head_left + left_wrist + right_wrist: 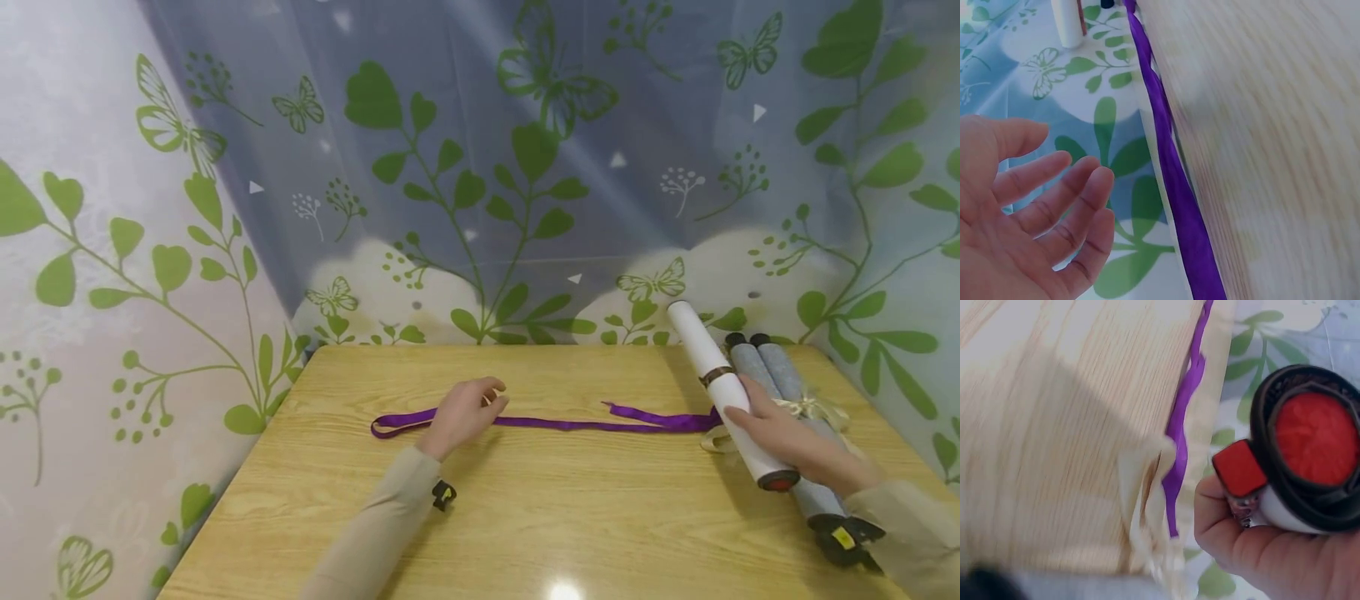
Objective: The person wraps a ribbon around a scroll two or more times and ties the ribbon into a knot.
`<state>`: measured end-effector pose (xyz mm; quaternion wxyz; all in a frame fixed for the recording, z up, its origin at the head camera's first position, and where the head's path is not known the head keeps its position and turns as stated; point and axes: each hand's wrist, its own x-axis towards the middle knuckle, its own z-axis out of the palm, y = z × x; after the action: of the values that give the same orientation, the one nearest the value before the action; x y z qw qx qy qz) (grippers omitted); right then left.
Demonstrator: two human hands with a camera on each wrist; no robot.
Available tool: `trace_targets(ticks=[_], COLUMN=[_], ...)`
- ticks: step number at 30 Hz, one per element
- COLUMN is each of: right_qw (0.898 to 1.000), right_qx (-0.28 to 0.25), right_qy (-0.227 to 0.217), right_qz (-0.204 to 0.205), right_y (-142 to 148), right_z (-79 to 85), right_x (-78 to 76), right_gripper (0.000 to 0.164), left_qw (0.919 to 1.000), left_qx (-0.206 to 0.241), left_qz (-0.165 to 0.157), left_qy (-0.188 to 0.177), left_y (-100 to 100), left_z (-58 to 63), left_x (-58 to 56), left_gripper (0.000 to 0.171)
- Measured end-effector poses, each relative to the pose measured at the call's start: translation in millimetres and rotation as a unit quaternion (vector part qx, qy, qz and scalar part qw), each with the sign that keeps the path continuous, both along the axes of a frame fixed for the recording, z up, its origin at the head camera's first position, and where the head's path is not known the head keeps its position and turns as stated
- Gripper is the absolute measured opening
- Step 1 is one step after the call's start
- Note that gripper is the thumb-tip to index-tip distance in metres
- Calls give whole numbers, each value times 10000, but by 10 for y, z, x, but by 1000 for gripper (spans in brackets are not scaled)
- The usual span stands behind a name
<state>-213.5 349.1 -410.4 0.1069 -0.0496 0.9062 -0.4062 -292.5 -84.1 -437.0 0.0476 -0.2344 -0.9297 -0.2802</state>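
In the head view my right hand (783,433) grips a white tube (696,340) with a dark band around its middle, tilted over the right side of the table. Black rims its near end, which shows red inside. A small red square-ended piece (1239,467) sits beside that end, against the fingers, in the right wrist view. My left hand (463,415) hovers over a long purple ribbon (566,425), fingers loosely bent and holding nothing. The ribbon lies stretched across the table, looped at its left end, its right end passing behind the white tube.
Two grey rolls (780,367) with black ends lie side by side at the table's right, tied with a cream ribbon (806,407). Leaf-and-butterfly cloth (420,275) hangs behind and beside the wooden table (525,517).
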Motion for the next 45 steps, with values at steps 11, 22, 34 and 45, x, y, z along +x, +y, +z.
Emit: trace_targets(ticks=[11, 22, 34, 45], right_qw=[9991, 9959, 9871, 9904], right_qx=[-280, -845, -1576, -1369], right_qy=[-115, -311, -245, 134], right_qz=[300, 108, -107, -138], right_y=[-645, -1140, -1657, -2034], right_z=[-64, -172, -276, -388], right_x=[-33, -137, -174, -210], right_gripper=[80, 79, 73, 70], left_qw=[9993, 9926, 9867, 9881], left_qx=[258, -1, 365, 358], left_qz=[-284, -1143, -1399, -1391], left_qy=[-13, -423, -742, -557], left_y=[224, 387, 570, 673], left_z=[26, -33, -19, -68], left_x=[22, 47, 41, -2], left_gripper=[29, 35, 53, 47])
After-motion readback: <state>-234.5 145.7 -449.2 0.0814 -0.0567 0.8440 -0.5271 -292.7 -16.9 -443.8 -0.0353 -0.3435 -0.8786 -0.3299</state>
